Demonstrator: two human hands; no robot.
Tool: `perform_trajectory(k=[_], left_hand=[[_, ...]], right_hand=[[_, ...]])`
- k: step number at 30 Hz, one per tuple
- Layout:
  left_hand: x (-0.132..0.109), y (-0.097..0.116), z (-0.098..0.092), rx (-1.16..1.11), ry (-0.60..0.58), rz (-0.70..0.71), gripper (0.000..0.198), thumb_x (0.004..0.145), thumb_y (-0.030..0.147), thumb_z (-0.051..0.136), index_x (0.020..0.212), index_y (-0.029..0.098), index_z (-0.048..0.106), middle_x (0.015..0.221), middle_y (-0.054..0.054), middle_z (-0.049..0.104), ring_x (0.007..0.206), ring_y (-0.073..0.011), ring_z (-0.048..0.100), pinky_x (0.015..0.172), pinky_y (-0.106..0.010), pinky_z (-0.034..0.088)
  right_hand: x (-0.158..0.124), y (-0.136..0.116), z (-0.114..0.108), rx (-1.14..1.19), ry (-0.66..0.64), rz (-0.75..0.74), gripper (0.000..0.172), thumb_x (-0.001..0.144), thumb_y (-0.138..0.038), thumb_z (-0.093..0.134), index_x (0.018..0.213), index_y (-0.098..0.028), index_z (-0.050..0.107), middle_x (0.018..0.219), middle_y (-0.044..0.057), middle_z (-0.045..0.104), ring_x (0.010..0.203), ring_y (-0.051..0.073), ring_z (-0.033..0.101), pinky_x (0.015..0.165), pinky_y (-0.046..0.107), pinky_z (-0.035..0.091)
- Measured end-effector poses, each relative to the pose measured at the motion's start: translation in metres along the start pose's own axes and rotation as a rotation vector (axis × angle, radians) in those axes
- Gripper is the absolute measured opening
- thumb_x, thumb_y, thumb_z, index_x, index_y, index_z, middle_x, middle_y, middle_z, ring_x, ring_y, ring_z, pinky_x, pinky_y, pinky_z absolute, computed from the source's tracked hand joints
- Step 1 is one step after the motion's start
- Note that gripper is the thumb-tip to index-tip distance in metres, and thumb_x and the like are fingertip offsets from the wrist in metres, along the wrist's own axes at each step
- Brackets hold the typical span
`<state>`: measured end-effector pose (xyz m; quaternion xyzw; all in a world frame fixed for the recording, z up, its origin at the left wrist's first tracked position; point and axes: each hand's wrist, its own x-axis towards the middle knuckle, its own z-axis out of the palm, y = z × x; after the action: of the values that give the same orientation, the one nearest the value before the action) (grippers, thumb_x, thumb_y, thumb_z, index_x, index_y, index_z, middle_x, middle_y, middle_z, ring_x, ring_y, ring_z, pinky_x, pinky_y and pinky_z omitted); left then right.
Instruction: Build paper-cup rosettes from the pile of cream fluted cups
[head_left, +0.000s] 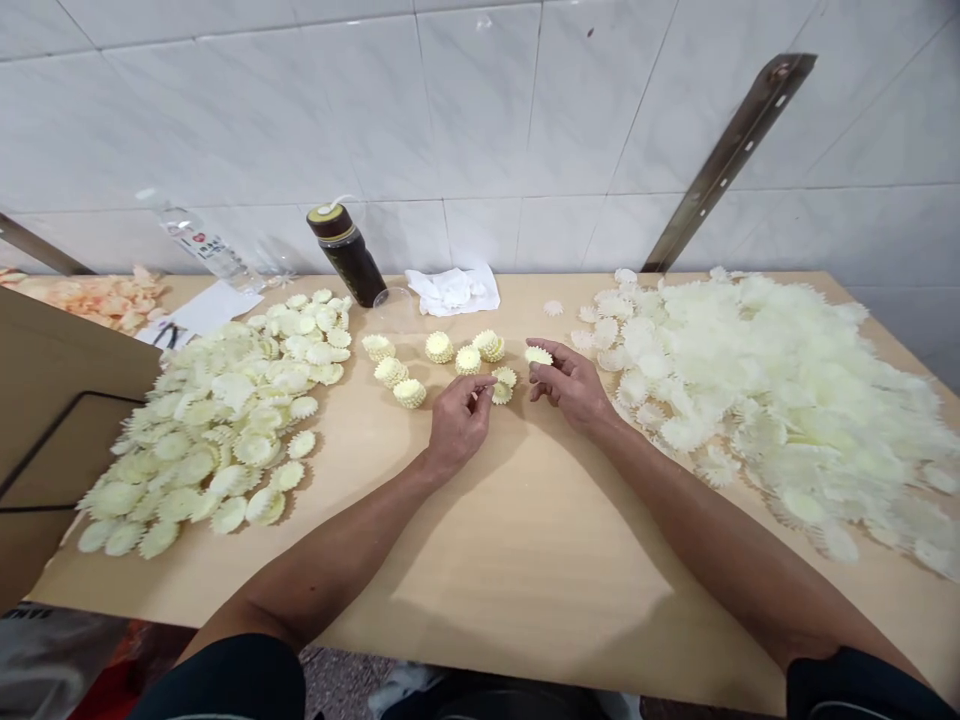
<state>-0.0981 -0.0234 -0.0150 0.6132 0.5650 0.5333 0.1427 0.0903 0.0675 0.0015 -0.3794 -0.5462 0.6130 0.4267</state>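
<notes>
My right hand (571,385) pinches a small stack of pale yellow scalloped petal discs (538,356) between thumb and forefinger, just above the table. To its left, my left hand (459,422) has thumb and forefinger pressed together; whatever is between the tips is too small to make out. Those fingertips reach the edge of a stack of similar discs (504,386). Several other little disc stacks stand close by, among them one stack (439,347) in the middle and another stack (409,393) left of my left hand.
A wide heap of yellowish cupped discs (247,430) covers the table's left; paler, thinner petal sheets (780,370) pile up on the right. Along the wall are a dark flask (349,255), a clear plastic bottle (202,245) and white tissue (454,290). Cardboard (75,400) stands far left.
</notes>
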Motion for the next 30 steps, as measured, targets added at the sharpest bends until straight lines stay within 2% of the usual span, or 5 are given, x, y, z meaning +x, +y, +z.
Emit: perform_trajectory(k=[6,18,24,27,30], left_hand=[[-0.009,0.008,0.002,0.063,-0.105,0.133,0.02,0.104,0.022,0.058,0.113,0.019,0.075,0.095,-0.007,0.073,0.066,-0.0122,0.06,0.063,-0.025,0.05],[-0.005,0.008,0.0,0.054,-0.063,0.118,0.016,0.102,0.02,0.061,0.109,0.018,0.076,0.086,-0.003,0.069,0.062,-0.0107,0.055,0.061,-0.025,0.047],[-0.008,0.013,0.002,0.019,-0.077,0.118,0.015,0.102,0.021,0.062,0.107,0.019,0.076,0.086,-0.004,0.069,0.062,-0.0108,0.054,0.059,-0.025,0.046],[-0.017,0.028,0.006,-0.045,-0.153,0.13,0.017,0.103,0.02,0.061,0.108,0.018,0.076,0.089,-0.005,0.071,0.062,-0.011,0.056,0.059,-0.024,0.047],[-0.026,0.045,0.015,-0.089,-0.33,0.195,0.021,0.103,0.016,0.057,0.113,0.018,0.075,0.094,-0.007,0.073,0.07,-0.0133,0.064,0.064,-0.026,0.052]], right_hand=[[0.008,-0.004,-0.015,-0.166,0.013,-0.024,0.062,0.082,-0.072,0.08,0.112,-0.019,0.067,0.081,0.004,0.075,0.057,0.016,0.07,0.055,0.029,0.055],[-0.002,-0.01,-0.001,-0.21,-0.019,-0.009,0.043,0.084,-0.058,0.082,0.102,-0.019,0.073,0.062,0.001,0.073,0.053,0.019,0.069,0.053,0.031,0.059],[0.005,-0.005,-0.004,-0.096,-0.003,0.024,0.046,0.086,-0.066,0.077,0.091,-0.023,0.061,0.063,0.0,0.07,0.054,0.017,0.068,0.056,0.032,0.059],[0.012,-0.007,-0.011,0.059,0.011,0.062,0.055,0.075,-0.064,0.088,0.096,-0.023,0.06,0.068,-0.003,0.068,0.062,0.016,0.068,0.064,0.032,0.059],[0.012,-0.015,-0.018,0.145,-0.048,0.115,0.058,0.069,-0.059,0.094,0.101,-0.02,0.064,0.073,-0.003,0.066,0.068,0.014,0.065,0.066,0.029,0.056]])
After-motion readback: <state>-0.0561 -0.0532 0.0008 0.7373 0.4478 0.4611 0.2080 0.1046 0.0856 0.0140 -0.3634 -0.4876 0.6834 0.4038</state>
